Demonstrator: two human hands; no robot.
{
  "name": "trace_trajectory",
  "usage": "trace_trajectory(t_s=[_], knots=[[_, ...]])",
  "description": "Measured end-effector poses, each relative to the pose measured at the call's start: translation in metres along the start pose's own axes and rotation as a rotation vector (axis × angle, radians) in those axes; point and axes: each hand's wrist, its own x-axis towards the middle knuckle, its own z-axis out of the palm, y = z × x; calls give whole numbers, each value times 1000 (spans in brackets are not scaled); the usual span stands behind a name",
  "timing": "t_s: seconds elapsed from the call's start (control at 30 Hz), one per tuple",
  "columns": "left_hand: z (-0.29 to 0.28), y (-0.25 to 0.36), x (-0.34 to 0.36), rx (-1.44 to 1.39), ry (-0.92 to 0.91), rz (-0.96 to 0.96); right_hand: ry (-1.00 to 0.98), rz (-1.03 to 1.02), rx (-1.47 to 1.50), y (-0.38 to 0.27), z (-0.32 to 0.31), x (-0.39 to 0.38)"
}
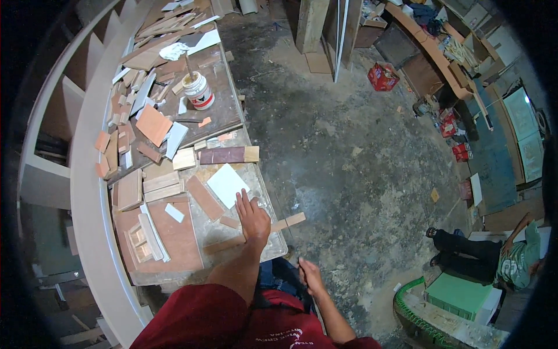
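Note:
My left hand [253,221] lies with fingers stretched out over a narrow wooden strip [289,223], its fingertips near a white square piece [226,183]. The strip sticks out past the right edge of the workbench [267,251]. My right hand [311,273], low beside that edge, is closed on a thin, dark saw-like blade [292,235] that rises to the strip; its exact shape is hard to make out. Around my left hand lie a pinkish board [203,198], a maroon block [222,155] and a small pale offcut [174,212].
Many offcuts and a white glue tub [199,93] cover the far bench. A curved shelf frame [87,221] runs along the left. Upright panels [308,29] stand ahead. At right, a person in dark trousers [471,253] reclines near a green box [456,294]; red boxes [382,75] sit beyond.

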Motion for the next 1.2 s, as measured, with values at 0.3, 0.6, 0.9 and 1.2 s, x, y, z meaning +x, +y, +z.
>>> trace_trajectory(t_s=[0.3,0.6,0.9,1.2], knots=[[4,-1,2,6,18,7,-11,8,-39,-11,13,6],[4,7,4,39,6,24,-96,44,4,10,-2,8],[1,7,2,-2,47,14,-115,20,77,-33,20,31],[-2,4,0,-5,5,-7,-69,98,40,-34,19,10]])
